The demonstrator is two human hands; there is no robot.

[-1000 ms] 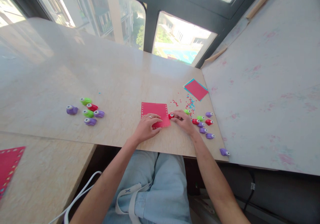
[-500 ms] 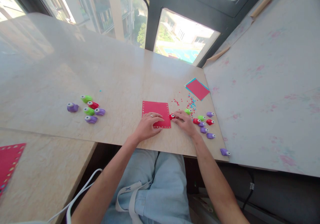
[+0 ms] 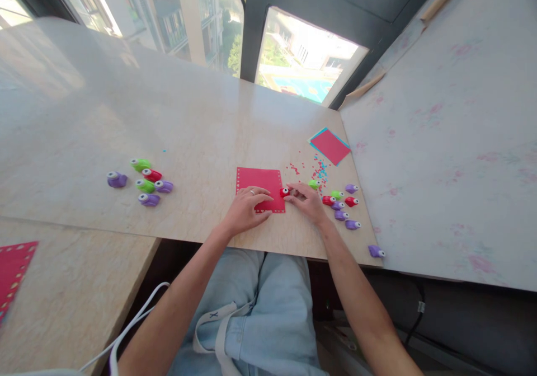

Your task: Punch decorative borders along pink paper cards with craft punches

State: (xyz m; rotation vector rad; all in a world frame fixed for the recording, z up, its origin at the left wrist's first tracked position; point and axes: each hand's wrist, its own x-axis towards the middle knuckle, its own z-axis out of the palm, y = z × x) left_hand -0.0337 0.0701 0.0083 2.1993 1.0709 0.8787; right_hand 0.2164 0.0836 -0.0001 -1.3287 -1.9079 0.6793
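A red sheet of paper [image 3: 259,178] lies on the counter in front of me, with small punched shapes along its left, right and bottom edges. My left hand [image 3: 250,208] rests on its lower part with fingers apart, and a ring shows on one finger. At the sheet's right edge sits a small red craft punch [image 3: 285,192]. My right hand [image 3: 307,201] grips that punch between thumb and fingers from the right side. The punch covers a bit of the paper's edge.
Several purple, green and red punches [image 3: 341,215] stand right of my right hand; another group [image 3: 146,186] is at the left. Red and blue paper bits [image 3: 319,172] are scattered below a paper stack [image 3: 331,145]. Another punched red sheet [image 3: 14,269] lies far left. A papered wall [image 3: 444,141] bounds the right.
The red punch and my right hand have shifted slightly left, so the punch now overlaps the paper's right edge. My left hand stays on the sheet. The whole view has shifted a little.
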